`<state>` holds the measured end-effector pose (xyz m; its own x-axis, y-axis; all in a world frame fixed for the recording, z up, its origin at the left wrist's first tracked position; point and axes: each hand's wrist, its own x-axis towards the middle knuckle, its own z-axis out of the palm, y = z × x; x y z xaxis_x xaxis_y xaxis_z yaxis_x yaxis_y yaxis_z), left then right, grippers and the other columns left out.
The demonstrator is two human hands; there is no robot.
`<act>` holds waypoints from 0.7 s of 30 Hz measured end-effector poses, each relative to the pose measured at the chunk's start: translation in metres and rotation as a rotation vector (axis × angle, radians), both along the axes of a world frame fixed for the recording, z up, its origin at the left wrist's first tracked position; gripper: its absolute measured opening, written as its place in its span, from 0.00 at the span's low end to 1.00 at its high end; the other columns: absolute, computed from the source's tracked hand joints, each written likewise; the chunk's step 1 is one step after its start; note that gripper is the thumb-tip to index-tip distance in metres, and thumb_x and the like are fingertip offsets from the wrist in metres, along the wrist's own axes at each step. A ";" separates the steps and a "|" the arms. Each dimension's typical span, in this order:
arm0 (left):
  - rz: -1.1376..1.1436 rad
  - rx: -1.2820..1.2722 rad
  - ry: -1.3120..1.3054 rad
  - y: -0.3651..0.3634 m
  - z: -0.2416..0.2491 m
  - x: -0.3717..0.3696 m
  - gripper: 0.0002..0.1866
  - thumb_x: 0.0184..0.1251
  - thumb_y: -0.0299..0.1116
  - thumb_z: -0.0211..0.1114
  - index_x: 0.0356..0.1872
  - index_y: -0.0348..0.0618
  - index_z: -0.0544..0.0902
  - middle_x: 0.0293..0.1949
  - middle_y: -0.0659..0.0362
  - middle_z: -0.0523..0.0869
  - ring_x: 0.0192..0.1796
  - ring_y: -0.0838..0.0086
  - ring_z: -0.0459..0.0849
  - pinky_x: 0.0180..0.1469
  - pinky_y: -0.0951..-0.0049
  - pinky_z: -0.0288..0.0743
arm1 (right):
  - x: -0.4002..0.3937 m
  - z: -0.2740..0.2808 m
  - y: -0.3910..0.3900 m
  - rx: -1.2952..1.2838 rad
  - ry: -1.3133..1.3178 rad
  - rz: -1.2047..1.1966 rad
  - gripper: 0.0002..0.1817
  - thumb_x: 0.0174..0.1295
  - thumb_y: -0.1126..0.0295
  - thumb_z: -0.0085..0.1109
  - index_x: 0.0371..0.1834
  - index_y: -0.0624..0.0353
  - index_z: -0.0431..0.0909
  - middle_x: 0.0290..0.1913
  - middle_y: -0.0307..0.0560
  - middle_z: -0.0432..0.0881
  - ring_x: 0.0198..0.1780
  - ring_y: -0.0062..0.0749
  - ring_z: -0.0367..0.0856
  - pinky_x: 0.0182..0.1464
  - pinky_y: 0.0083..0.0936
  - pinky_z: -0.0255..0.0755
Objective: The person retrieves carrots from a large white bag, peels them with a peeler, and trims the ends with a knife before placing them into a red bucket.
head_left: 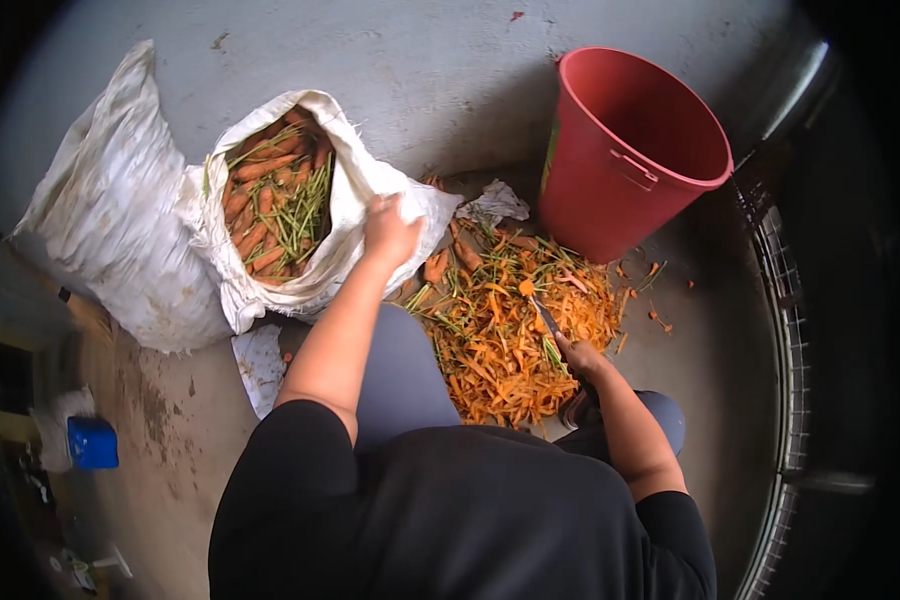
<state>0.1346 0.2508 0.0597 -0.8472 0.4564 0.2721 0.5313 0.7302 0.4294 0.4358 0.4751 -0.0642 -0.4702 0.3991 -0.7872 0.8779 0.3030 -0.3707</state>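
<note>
My left hand (391, 234) is closed on the right side of the open mouth of a white woven sack (360, 170). Carrots (260, 205) with green stalks fill that sack. In my right hand (581, 356) is a knife (545, 318), its blade angled up and to the left. At the blade's tip is a round orange carrot piece (527, 287). Below the knife lies a heap of carrot peelings (500, 350) mixed with green stalk bits, between my legs. A few whole carrots (466, 250) rest at the heap's upper edge.
A tall red bucket (610, 150) stands upright by the wall, just beyond the heap. To the left leans a second white sack (120, 220). A metal frame with mesh (788, 330) runs along the right side. A blue box (92, 442) sits far left.
</note>
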 end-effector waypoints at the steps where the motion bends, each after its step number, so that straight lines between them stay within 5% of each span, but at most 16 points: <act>1: 0.224 -0.247 -0.073 -0.029 -0.007 -0.008 0.30 0.55 0.45 0.60 0.58 0.43 0.67 0.62 0.46 0.60 0.64 0.54 0.60 0.62 0.53 0.55 | 0.000 -0.003 -0.003 0.028 -0.007 0.040 0.43 0.57 0.34 0.34 0.22 0.73 0.76 0.26 0.59 0.78 0.32 0.44 0.78 0.37 0.35 0.70; 3: 0.353 -0.505 -0.078 -0.085 -0.029 -0.010 0.30 0.60 0.51 0.53 0.61 0.48 0.64 0.66 0.51 0.54 0.66 0.57 0.56 0.62 0.46 0.51 | -0.005 -0.007 -0.011 0.050 -0.048 0.096 0.43 0.57 0.34 0.34 0.24 0.72 0.77 0.28 0.60 0.79 0.34 0.46 0.78 0.40 0.35 0.70; 5: 0.090 -0.669 -0.529 -0.126 -0.081 -0.025 0.27 0.61 0.52 0.51 0.58 0.48 0.69 0.67 0.51 0.53 0.67 0.58 0.55 0.61 0.44 0.51 | -0.013 -0.006 -0.020 0.055 -0.090 0.145 0.41 0.57 0.35 0.37 0.25 0.71 0.77 0.28 0.59 0.79 0.34 0.46 0.78 0.39 0.34 0.69; 8: -0.079 -0.616 -0.649 -0.121 -0.041 -0.033 0.25 0.62 0.52 0.50 0.51 0.43 0.74 0.56 0.45 0.70 0.57 0.55 0.70 0.57 0.58 0.63 | -0.026 -0.024 -0.029 0.121 -0.137 0.277 0.40 0.57 0.36 0.38 0.26 0.70 0.77 0.28 0.59 0.78 0.34 0.46 0.78 0.39 0.35 0.68; 12: 0.044 -0.299 -0.531 -0.111 -0.005 -0.060 0.21 0.61 0.49 0.54 0.42 0.41 0.77 0.40 0.46 0.80 0.47 0.54 0.77 0.50 0.65 0.69 | -0.037 -0.045 -0.035 0.154 -0.174 0.418 0.40 0.56 0.35 0.38 0.26 0.69 0.78 0.29 0.60 0.78 0.36 0.48 0.78 0.41 0.35 0.69; 13: 0.114 -0.199 -0.509 -0.114 -0.017 -0.083 0.19 0.61 0.47 0.54 0.40 0.40 0.76 0.39 0.46 0.80 0.45 0.54 0.77 0.50 0.64 0.69 | -0.046 -0.028 -0.038 0.081 -0.230 0.444 0.43 0.58 0.35 0.31 0.41 0.72 0.76 0.43 0.65 0.77 0.50 0.53 0.73 0.52 0.36 0.64; 14: 0.181 -0.101 -0.488 -0.115 -0.029 -0.109 0.17 0.61 0.45 0.55 0.38 0.39 0.76 0.37 0.45 0.81 0.44 0.53 0.78 0.49 0.64 0.69 | -0.051 -0.028 -0.037 0.059 -0.244 0.444 0.43 0.58 0.35 0.31 0.41 0.72 0.76 0.43 0.65 0.76 0.50 0.53 0.73 0.52 0.37 0.64; 17: 0.370 -0.081 -0.229 -0.095 -0.013 -0.154 0.13 0.60 0.38 0.56 0.40 0.40 0.74 0.43 0.46 0.76 0.47 0.55 0.75 0.51 0.61 0.68 | -0.056 -0.041 -0.031 0.032 -0.253 0.427 0.42 0.58 0.36 0.33 0.39 0.72 0.77 0.41 0.65 0.77 0.48 0.52 0.75 0.50 0.36 0.66; 21: 0.421 -0.187 0.048 -0.078 -0.011 -0.222 0.19 0.58 0.33 0.57 0.51 0.42 0.68 0.54 0.48 0.65 0.56 0.53 0.67 0.54 0.58 0.65 | -0.062 -0.051 -0.018 0.039 -0.261 0.396 0.40 0.58 0.37 0.37 0.32 0.72 0.78 0.36 0.65 0.78 0.41 0.53 0.77 0.45 0.38 0.68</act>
<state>-0.0876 0.1726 0.0485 -0.9578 0.1204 0.2610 0.1879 0.9494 0.2518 0.3738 0.4566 -0.1152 -0.3810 0.2607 -0.8871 0.7541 0.6427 -0.1351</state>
